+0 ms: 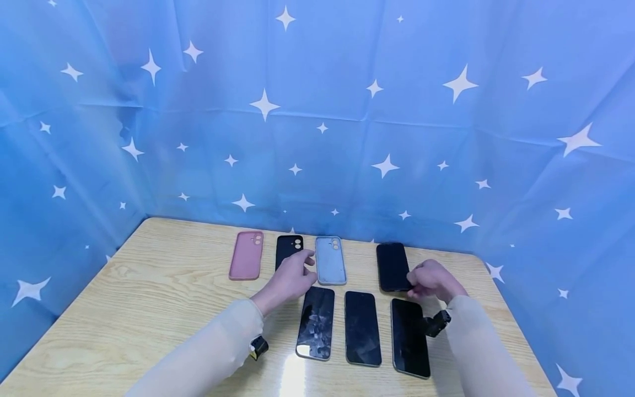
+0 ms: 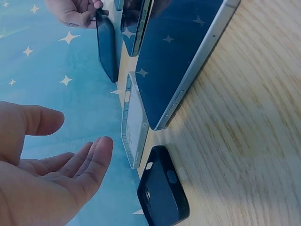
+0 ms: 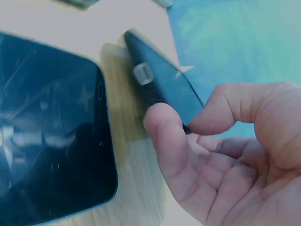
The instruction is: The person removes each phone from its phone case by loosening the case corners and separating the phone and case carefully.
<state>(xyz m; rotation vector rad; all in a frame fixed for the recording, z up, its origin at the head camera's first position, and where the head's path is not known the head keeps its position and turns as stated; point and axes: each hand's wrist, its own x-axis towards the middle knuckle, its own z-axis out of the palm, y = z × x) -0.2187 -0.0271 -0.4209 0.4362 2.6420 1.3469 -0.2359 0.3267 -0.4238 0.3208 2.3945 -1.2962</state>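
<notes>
My right hand (image 1: 430, 278) pinches the near right corner of a phone in a black case (image 1: 393, 267), thumb on the screen side and fingers beneath. In the right wrist view that cased phone (image 3: 164, 77) tilts up, a small grey cut-out showing on its edge. My left hand (image 1: 292, 275), fingers loosely bent and holding nothing, hovers over a black phone case (image 1: 284, 248) and partly covers it in the head view. Beside it lies a light blue phone case (image 1: 330, 262). Thumb and fingers of the left hand (image 2: 61, 174) are apart in the left wrist view.
A pink phone case (image 1: 246, 256) lies left of the black one. Nearer the person, three bare phones lie in a row: a left phone (image 1: 317, 322), a middle phone (image 1: 362, 331) and a right phone (image 1: 409, 336). A starred blue curtain (image 1: 317, 138) hangs behind the wooden table (image 1: 163, 286).
</notes>
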